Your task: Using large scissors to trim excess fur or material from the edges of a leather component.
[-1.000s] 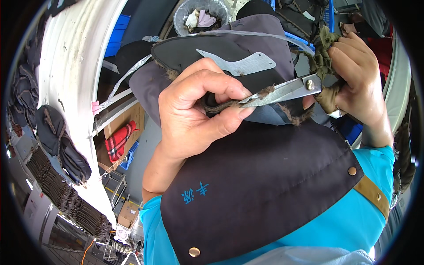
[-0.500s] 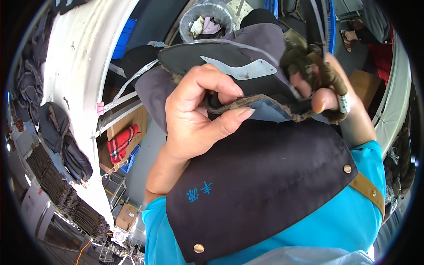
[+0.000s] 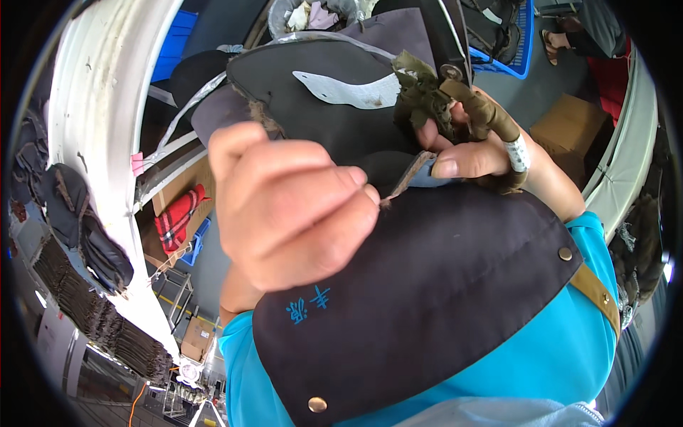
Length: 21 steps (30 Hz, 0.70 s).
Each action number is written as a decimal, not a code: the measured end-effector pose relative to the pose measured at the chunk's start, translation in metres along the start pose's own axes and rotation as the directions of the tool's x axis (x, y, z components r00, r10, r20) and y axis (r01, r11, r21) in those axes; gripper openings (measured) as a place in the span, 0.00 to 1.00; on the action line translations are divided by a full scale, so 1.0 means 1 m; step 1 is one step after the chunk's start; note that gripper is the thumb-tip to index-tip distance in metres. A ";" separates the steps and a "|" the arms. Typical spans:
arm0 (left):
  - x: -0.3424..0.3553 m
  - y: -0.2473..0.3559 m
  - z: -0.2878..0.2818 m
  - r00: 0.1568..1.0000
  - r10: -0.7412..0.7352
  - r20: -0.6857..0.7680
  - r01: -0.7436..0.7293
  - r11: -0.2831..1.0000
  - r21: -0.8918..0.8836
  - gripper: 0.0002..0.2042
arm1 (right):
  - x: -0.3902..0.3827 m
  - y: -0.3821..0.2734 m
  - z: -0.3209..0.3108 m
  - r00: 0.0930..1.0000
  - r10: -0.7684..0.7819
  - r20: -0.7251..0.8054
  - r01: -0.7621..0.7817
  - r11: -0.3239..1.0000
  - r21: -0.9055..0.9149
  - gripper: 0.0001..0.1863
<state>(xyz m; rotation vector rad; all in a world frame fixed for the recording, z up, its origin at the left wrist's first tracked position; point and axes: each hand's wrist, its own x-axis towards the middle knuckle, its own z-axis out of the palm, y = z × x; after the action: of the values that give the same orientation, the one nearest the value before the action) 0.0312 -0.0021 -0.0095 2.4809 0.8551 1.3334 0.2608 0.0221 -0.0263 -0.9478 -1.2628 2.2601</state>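
My left hand [image 3: 292, 206] is a closed fist close to the camera, pinching the near edge of a dark grey fabric piece [image 3: 334, 121] that carries a pale silver curved patch [image 3: 348, 89]. My right hand [image 3: 484, 156] holds scissors [image 3: 455, 99] whose handles are wrapped in olive cloth; its thumb presses on the fabric's frayed edge beside my left fingertips. The blades are mostly hidden behind the hands. Below both hands hangs a dark navy apron [image 3: 441, 299] over a teal shirt [image 3: 569, 356].
A white curved table edge [image 3: 99, 142] runs down the left, with stacks of dark fabric pieces [image 3: 78, 220] on it. A red plaid cloth [image 3: 178, 217] lies below, a cardboard box [image 3: 569, 128] and blue crate [image 3: 523, 43] at right, a scrap bin [image 3: 313, 14] at top.
The open scissor blades seen at the frayed edge a second ago are now hidden. Both hands and the fabric have risen closer to the camera, and my left fist fills more of the view.
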 end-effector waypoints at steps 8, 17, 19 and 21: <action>-0.008 0.024 -0.017 0.962 -0.071 0.264 0.015 0.978 0.210 0.12 | -0.001 0.005 0.006 0.995 0.034 -0.095 -0.025 0.996 0.091 0.18; -0.009 -0.006 0.001 0.982 -0.172 0.074 0.183 0.966 -0.185 0.15 | 0.001 0.007 0.008 0.986 0.121 -0.111 -0.105 0.985 0.136 0.29; -0.012 -0.008 0.004 0.968 -0.240 0.071 0.250 0.933 -0.257 0.15 | 0.001 0.007 0.009 0.985 0.140 -0.102 -0.123 0.980 0.158 0.33; -0.013 -0.007 0.008 0.870 -0.478 0.117 0.486 0.795 -0.362 0.12 | 0.001 0.007 0.012 0.974 0.144 -0.172 -0.112 0.977 0.184 0.38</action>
<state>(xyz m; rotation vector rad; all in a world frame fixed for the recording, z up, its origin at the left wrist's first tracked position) 0.0293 -0.0035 -0.0264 1.8089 1.0219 1.1519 0.2513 0.0117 -0.0285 -1.1720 -0.9345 2.2726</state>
